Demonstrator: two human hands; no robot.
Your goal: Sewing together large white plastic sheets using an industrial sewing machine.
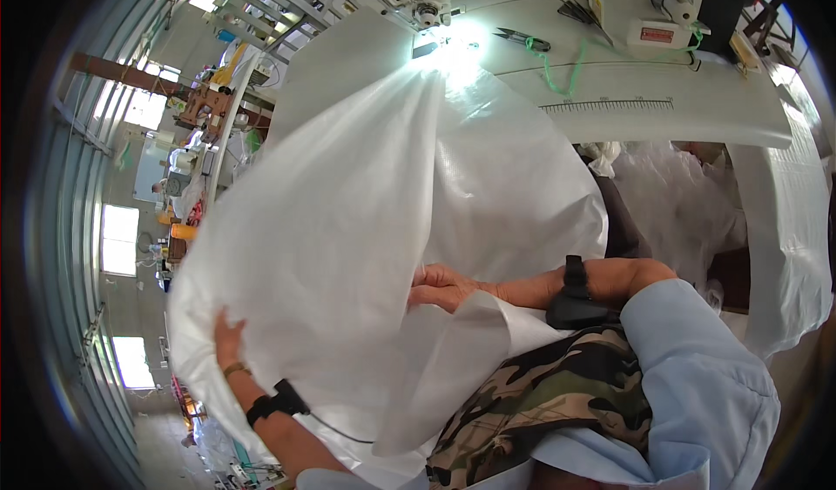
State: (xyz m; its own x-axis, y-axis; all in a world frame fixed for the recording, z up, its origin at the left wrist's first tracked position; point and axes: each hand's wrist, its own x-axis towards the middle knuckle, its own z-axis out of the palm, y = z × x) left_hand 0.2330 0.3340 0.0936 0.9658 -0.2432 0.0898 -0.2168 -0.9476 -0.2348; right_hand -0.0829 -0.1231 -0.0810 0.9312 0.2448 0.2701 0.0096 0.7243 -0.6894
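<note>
A large white plastic sheet (305, 220) spreads over my lap and rises to the brightly lit needle area of a sewing machine (427, 16). A long fold runs down its middle. My right hand (444, 288) is closed on the sheet near the lower end of this fold, its fingertips partly hidden by the material. At the left side my left hand (229, 335) rests against the sheet with fingers apart, slightly blurred. Glare hides the needle and the sheet's edge beneath it.
On the machine bed lie thread snips (522, 39) tied to green string (566, 77). A printed ruler scale (610, 104) runs along the bed. Crumpled clear plastic (675, 194) sits below the table at right. Cluttered worktables (222, 133) stand at far left.
</note>
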